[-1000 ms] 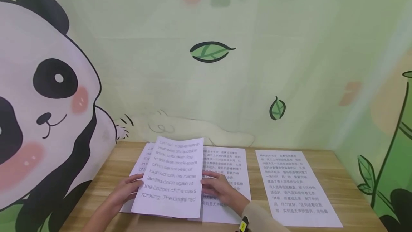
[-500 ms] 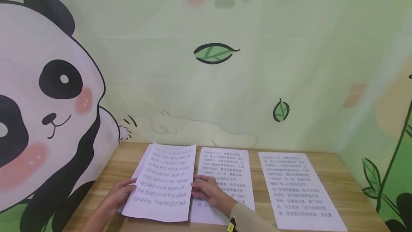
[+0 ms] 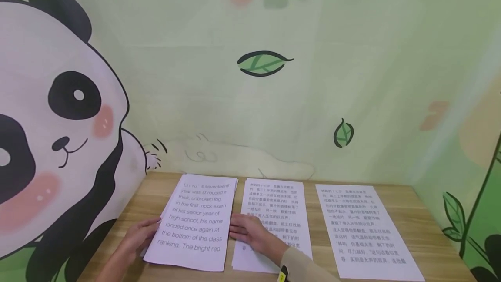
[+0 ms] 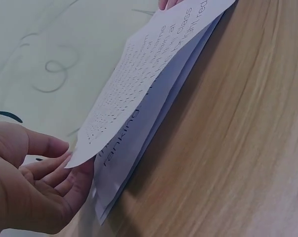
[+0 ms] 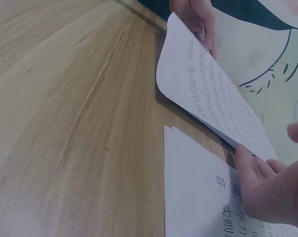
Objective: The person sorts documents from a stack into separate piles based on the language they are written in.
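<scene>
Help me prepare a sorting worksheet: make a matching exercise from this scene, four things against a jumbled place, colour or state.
Things
1. English-text sheet
2. middle Chinese-text pages
3. rightmost Chinese-text sheet
4. table

Descriptions
A. brown, wood-grained
B. white, apart from both hands
C. between the left hand and the right hand
D. white, lower part partly hidden by the right hand in the head view

Pairs: 1-C, 2-D, 3-B, 4-A

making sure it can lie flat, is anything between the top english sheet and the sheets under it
Yes, at its left edge: the left hand has fingers under the top English sheet, above the sheets below. The right hand touches the opposite edge; whether it reaches under is unclear. Nothing else visible intervenes.
</scene>
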`<state>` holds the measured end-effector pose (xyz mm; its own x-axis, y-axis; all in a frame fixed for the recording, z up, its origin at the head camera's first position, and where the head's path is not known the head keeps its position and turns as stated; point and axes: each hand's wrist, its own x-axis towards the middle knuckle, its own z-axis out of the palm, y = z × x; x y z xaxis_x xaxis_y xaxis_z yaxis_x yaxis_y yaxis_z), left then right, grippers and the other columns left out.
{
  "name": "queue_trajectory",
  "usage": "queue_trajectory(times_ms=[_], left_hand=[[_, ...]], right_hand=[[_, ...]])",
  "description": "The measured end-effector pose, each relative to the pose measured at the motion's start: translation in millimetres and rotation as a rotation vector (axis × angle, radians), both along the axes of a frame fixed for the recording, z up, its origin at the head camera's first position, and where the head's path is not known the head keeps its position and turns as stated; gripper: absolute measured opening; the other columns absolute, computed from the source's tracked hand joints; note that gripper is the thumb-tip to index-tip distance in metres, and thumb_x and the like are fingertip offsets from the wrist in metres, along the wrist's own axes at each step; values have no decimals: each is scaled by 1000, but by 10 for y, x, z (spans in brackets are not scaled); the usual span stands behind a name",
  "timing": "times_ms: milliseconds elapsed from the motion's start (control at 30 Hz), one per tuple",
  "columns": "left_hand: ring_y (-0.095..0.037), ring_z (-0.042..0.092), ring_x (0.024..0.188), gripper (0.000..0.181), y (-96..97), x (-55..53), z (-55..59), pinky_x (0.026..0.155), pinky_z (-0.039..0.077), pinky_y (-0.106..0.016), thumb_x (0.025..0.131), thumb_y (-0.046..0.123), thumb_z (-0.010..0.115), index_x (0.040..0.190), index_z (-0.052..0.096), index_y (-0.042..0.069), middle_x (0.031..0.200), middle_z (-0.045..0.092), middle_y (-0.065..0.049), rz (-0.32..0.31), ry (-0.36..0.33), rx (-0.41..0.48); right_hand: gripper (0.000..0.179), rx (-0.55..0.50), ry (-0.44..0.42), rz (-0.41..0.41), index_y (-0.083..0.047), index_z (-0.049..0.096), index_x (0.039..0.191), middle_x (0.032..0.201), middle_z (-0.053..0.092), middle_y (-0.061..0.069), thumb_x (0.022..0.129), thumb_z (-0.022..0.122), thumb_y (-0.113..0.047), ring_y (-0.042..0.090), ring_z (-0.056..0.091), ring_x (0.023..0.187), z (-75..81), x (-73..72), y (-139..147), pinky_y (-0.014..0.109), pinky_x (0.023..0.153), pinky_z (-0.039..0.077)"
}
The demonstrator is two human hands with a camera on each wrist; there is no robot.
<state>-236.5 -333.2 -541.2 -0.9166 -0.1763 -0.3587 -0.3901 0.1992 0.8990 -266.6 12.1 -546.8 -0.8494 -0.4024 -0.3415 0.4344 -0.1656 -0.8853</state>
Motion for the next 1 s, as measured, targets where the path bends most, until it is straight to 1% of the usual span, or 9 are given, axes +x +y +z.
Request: queue_trajectory(times_ms=[133,267,367,467,567,733,867,933,1000], left_hand=[[-4,66,86,53,-15,-28,33,74,55,-21,102,12,57,146,43,-14,107,77,-7,4,27,-2],[-2,66,87,54,-15,-62,44,73,55,-20,96,3,61,144,44,-14,125,72,-21,-2,50,-26],[-3,67,89,54,-17,-87,36,72,54,-20,94,-2,59,144,44,-13,134,63,-25,1,51,-56],[-4,66,88,51,-31,-110,22,72,54,-21,96,1,57,144,45,-13,132,66,-24,20,51,-78],[-5,65,86,48,-38,-113,13,71,55,-21,99,6,57,143,48,-12,123,72,-21,71,49,-98],[-13,66,87,50,-14,-84,56,70,55,-25,98,16,57,139,50,-12,119,67,-26,107,71,-185],[-15,68,87,50,113,-61,165,71,55,-28,99,16,58,139,50,-12,118,69,-26,38,104,-222],[-16,69,87,47,225,-54,236,73,56,-30,100,14,58,139,52,-11,116,72,-24,-20,111,-226],[-18,70,89,45,357,-46,314,75,56,-32,101,12,56,139,53,-10,117,72,-23,-97,118,-226]], right_hand=[[52,-36,-3,49,11,44,146,143,57,27,101,53,-14,38,59,133,22,-18,10,46,110,50],[55,-61,-10,79,12,41,148,145,54,29,101,53,-13,40,53,137,39,-28,-5,49,114,46],[57,-71,-15,92,13,39,148,146,53,30,100,54,-13,42,51,139,53,-21,-16,51,115,44],[56,-68,-1,108,13,39,148,146,52,31,101,53,-13,42,50,140,69,-17,-12,52,116,43],[55,-50,17,128,13,37,149,147,50,32,102,51,-13,44,49,140,91,-4,43,53,117,42],[53,88,20,100,12,41,148,138,60,30,101,54,-9,39,63,126,124,-16,283,46,106,53],[49,208,12,65,11,44,147,127,68,26,102,53,-8,31,73,110,179,-46,585,39,94,60],[49,240,19,47,11,43,147,126,69,26,103,50,-9,28,75,106,202,-58,749,37,91,61],[49,265,25,22,11,42,148,126,69,25,104,49,-10,26,75,103,218,-68,913,35,90,62]])
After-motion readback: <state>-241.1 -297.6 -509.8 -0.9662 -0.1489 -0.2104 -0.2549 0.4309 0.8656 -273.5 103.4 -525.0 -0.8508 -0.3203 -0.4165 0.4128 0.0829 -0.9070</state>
